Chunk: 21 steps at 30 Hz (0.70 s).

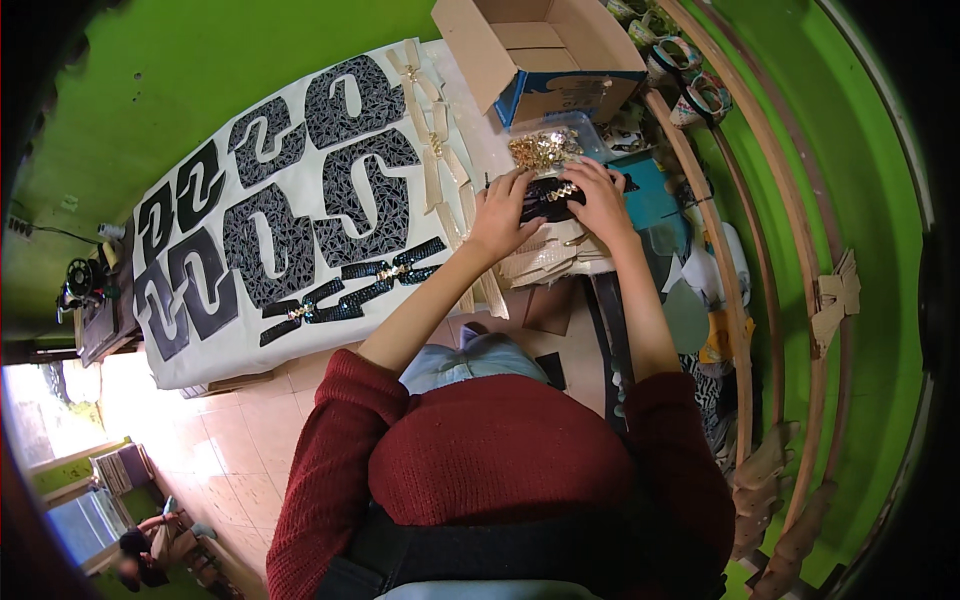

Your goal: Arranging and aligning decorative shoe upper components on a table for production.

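Note:
My left hand [497,212] and my right hand [600,195] both press on a black patterned strap piece [548,200] that carries a gold metal ornament [560,190]. The piece lies on a stack of beige cut pieces [545,262] at the table's near edge. Just beyond my hands stands a clear plastic tub of gold ornaments [545,148]. Two finished black straps with gold ornaments [350,290] lie to the left of my left forearm.
Several black patterned shoe-upper cutouts [290,190] cover the white table [200,365]. Beige strips [432,140] lie beside them. An open cardboard box [540,50] stands at the far end. Curved wooden rails [745,300] and shoes [690,70] are on the right; a sewing machine [85,290] sits far left.

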Tool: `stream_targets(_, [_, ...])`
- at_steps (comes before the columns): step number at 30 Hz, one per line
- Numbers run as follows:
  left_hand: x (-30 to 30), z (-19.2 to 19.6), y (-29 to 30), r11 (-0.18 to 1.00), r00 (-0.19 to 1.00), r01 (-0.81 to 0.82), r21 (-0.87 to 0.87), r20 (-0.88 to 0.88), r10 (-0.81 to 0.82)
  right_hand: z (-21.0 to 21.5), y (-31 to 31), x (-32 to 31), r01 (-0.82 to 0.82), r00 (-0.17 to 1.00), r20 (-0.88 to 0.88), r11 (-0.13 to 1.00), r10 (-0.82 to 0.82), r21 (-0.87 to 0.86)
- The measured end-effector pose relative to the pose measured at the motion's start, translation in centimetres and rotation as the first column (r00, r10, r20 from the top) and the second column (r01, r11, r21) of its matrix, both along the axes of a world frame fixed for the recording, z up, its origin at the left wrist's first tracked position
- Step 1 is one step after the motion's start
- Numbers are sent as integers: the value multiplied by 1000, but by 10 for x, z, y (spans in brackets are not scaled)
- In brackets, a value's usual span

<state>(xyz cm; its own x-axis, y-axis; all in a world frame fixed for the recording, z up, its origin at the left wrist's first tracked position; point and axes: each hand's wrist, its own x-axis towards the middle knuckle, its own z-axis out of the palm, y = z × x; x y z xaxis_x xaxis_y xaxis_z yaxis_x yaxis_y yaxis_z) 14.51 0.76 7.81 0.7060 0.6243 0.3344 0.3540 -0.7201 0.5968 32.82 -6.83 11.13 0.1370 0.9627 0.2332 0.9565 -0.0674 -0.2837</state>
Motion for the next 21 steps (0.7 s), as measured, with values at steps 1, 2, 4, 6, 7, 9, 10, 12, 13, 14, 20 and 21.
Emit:
stream_targets(1, [2,1,1,999,995,-48,-22,85,49,6,1,-3,-25,1000,0,999,25,25])
stream_targets(2, [4,2,2,994,981,-94,-47,169,101,11,2,-8,-37,999,2,999,37,24])
stream_targets(4, [8,14,6,995,983,-101,-24,154,103,24,2,-16,-53,998,43,994,49,94])
stream_targets(6, [10,26,11,994,985,-110,-3,136,110,35,1,-22,-67,995,82,988,56,140])
stream_targets(7, [10,31,16,994,991,-86,72,113,78,38,3,-26,-78,992,117,979,56,190])
stream_targets(9, [9,42,27,987,994,-72,141,87,61,42,7,-28,-98,987,146,968,65,232])
stream_targets(10, [10,47,35,999,1000,11,41,28,-13,44,8,-30,-70,987,155,963,30,260])
stream_targets(12, [6,50,40,998,995,52,41,77,-55,48,12,-31,-45,984,176,958,-6,284])
stream_targets(13, [3,50,45,998,996,40,39,78,-43,50,14,-34,-56,984,176,958,6,283])
stream_targets(14, [0,51,53,985,984,124,-116,139,-107,53,15,-37,-51,985,173,959,2,279])
stream_targets(20, [-27,65,69,963,976,188,-192,150,-161,64,22,-50,-93,984,171,970,54,226])
stream_targets(21, [-34,66,71,966,978,174,-192,149,-146,66,21,-53,-92,990,119,981,72,172])
